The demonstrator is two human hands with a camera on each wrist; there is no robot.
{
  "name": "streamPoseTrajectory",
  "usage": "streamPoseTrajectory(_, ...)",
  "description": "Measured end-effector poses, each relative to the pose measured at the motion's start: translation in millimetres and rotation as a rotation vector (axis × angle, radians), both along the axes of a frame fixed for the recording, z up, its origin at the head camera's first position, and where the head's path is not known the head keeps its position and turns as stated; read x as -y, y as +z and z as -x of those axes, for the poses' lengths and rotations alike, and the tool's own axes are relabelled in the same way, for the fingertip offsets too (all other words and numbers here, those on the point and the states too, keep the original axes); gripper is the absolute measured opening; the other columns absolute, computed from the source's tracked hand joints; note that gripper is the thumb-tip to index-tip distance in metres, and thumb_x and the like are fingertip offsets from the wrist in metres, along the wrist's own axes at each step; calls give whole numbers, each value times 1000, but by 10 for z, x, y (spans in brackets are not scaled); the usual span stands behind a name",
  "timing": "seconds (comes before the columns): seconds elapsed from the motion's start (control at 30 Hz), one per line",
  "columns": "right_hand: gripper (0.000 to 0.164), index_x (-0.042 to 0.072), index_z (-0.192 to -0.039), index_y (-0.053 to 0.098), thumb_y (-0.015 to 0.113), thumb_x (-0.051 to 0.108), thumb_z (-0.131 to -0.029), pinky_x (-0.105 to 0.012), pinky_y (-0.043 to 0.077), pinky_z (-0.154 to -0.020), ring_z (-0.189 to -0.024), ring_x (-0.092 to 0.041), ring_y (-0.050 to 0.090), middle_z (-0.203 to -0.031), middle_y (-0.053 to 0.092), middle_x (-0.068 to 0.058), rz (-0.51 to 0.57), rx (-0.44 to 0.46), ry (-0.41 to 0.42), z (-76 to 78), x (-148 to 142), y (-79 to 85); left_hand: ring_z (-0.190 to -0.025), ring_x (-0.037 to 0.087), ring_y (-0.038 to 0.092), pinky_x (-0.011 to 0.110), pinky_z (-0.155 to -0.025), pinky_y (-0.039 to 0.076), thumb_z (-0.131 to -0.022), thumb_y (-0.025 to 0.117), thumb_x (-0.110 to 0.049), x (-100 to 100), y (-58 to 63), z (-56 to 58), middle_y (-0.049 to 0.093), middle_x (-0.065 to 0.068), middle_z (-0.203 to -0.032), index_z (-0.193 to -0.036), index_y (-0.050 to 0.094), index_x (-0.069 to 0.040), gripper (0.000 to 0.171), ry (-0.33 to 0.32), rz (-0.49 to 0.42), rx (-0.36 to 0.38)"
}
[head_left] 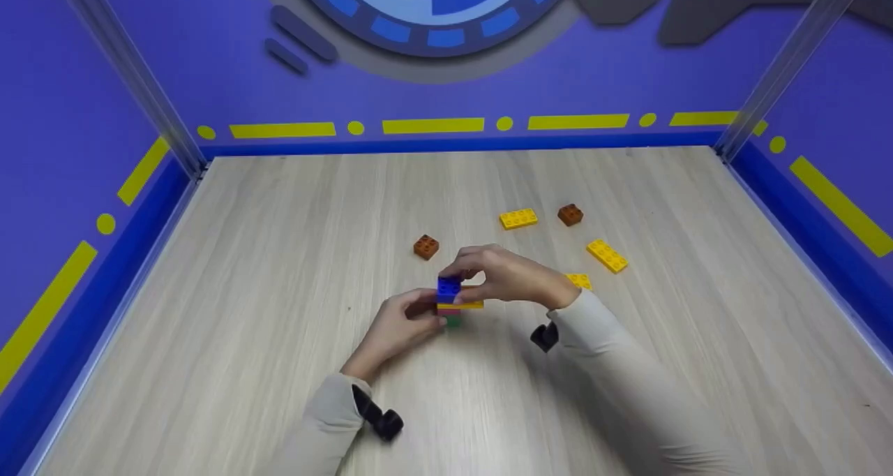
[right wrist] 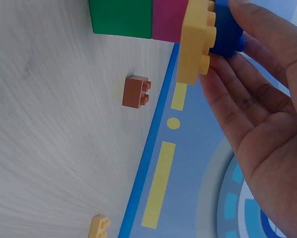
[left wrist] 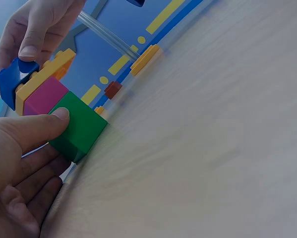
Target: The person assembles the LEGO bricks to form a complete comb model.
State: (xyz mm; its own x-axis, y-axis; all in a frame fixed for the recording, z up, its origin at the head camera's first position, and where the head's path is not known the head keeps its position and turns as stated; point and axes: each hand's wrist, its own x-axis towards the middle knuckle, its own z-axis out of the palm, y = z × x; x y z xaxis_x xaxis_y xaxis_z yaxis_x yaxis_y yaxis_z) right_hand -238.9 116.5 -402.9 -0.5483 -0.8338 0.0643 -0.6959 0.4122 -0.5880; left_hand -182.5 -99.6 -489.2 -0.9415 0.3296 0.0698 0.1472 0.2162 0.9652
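A small stack of toy building bricks stands on the table, with a green brick (left wrist: 79, 126) at the bottom, a magenta brick (left wrist: 46, 96) over it and a long yellow brick (right wrist: 192, 44) across them. My left hand (head_left: 399, 324) grips the lower stack from the left, its thumb (left wrist: 60, 115) against the green brick. On top, my right hand (head_left: 509, 275) pinches a blue brick (head_left: 448, 291) between thumb and fingers. In the left wrist view that blue brick sits at the yellow brick's end, tilted against its studs. The yellow brick's other end juts out to the right.
Beyond the stack lie a brown brick (head_left: 426, 247), a yellow brick (head_left: 518, 218) and another brown brick (head_left: 570, 214). Farther right is a second yellow brick (head_left: 607, 255); a third yellow brick (head_left: 579, 280) is partly hidden behind my right wrist. Blue-purple panels (head_left: 446, 102) enclose the table.
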Motion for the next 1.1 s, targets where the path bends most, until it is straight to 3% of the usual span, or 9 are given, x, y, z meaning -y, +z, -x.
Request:
streamPoseTrajectory(0.1,34,7,-119,67,71,17,-87,-37,57,-88,-97,-17,64,-105,65,-6,-4,-11,9,-5,8,4,-116,27,61,40,-102,48,-83,73,-10,2,-89,39,66,15,-122,-123,62,-3,42,6,10,-6)
streamPoseTrajectory(0.33,32,9,-117,68,72,17,-87,-25,56,-87,-98,-12,65,-103,65,-3,-7,-56,24,-11,16,3,-114,30,61,43,-102,48,-84,70,-4,-16,165,-76,66,18,-120,-123,61,1,40,2,20,-1)
streamPoseTrajectory(0.6,32,7,-117,68,71,16,-87,-24,55,-87,-97,-13,65,-102,65,-5,-3,-52,21,-8,27,2,-114,29,62,41,-101,48,-84,70,-4,-18,188,-88,66,18,-120,-124,61,0,41,6,25,6)
streamPoseTrajectory(0.73,32,6,-117,67,72,17,-86,-28,56,-87,-97,-13,65,-104,65,-5,2,-23,14,1,18,-14,-115,28,61,41,-102,48,-84,70,-5,-18,184,-82,65,17,-121,-124,61,0,41,4,22,12)
streamPoseTrajectory(0.9,33,5,-116,67,72,17,-86,-34,57,-87,-96,-14,65,-105,65,-5,9,2,5,10,14,-32,-115,28,62,40,-102,48,-84,70,-5,-17,159,-69,66,16,-121,-123,61,0,40,7,32,-4)
streamPoseTrajectory(1.1,32,3,-114,67,73,15,-86,-38,57,-87,-95,-16,64,-103,64,-7,25,37,6,11,22,-34,-116,27,61,40,-102,48,-85,71,-7,-8,-78,32,65,14,-123,-124,62,-4,41,19,41,-13)
